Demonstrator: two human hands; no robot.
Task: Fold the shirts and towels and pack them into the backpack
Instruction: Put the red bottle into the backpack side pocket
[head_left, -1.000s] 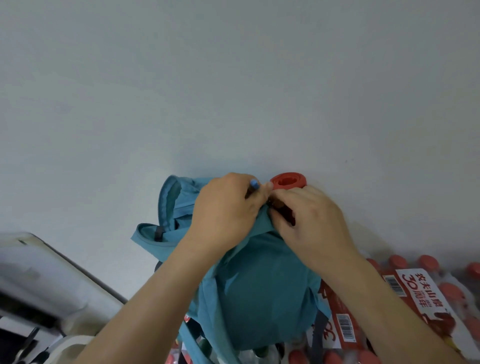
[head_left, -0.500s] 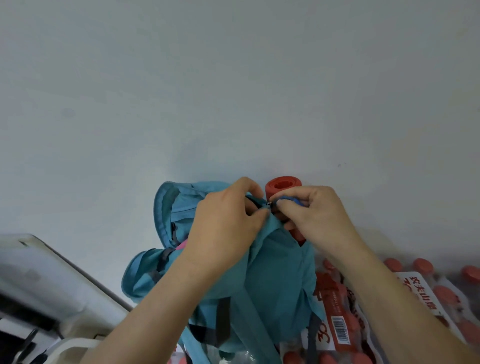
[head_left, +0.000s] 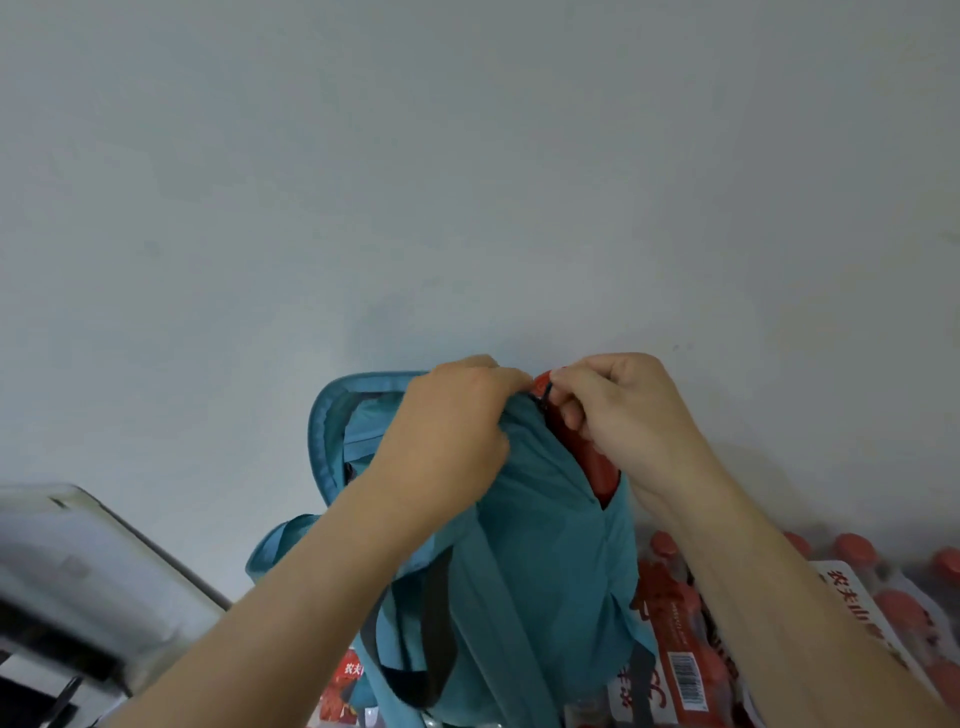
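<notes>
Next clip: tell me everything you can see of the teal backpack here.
The backpack is teal, of thin, crinkly fabric that looks like nylon, upright before a pale wall, beside packs of red-capped bottles. Teal straps with dark grey webbing hang down its near side. The left hand grips bunched fabric at its top; the right hand pinches what looks like the zip pull there. Below that, an opening shows something red.

View: head, one wide-angle camera worn on the person's head.
Facing: forward, at a pale wall (head_left: 467, 182) filling the frame from 9 through 12 to 3 o'clock.
Nearness: close; left hand (head_left: 452, 426) and right hand (head_left: 623, 415) meet on the backpack (head_left: 545, 545), low toward 6 o'clock.
Views in set: one.
</notes>
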